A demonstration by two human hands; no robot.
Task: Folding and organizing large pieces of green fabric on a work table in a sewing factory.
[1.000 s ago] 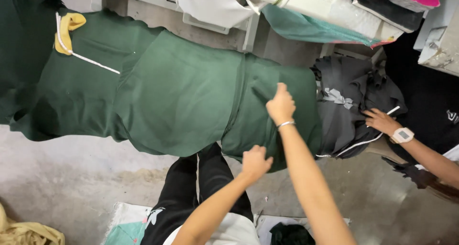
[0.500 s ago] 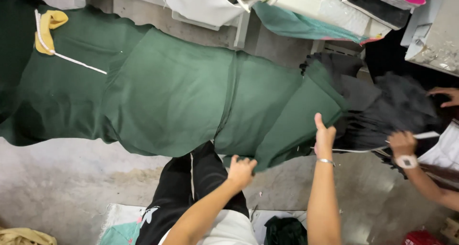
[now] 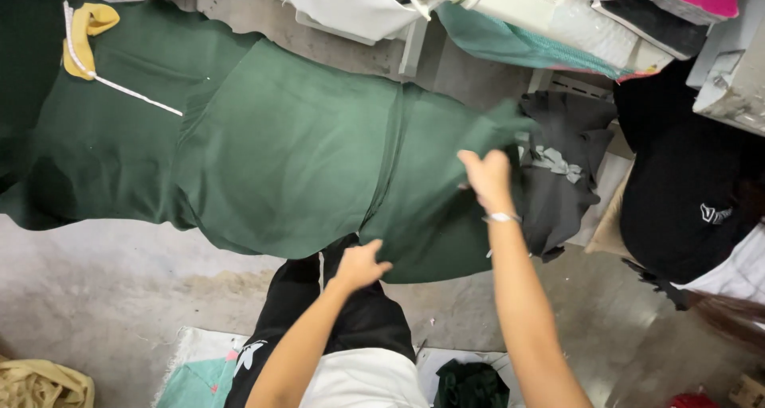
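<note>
Green fabric [image 3: 287, 153], frame centre: soft, limp, prob light. Right hand [image 3: 488, 178] pinches its right edge; left hand [image 3: 360, 266] curled at near hem, grip unclear; best held by edges

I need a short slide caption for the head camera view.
Both hands, left hand and right hand, grip green fabric spread beside a dark garment.

One green cloth [image 3: 279, 153], one dark grey garment [image 3: 562, 169], one yellow cloth [image 3: 89, 33], two hands.
</note>
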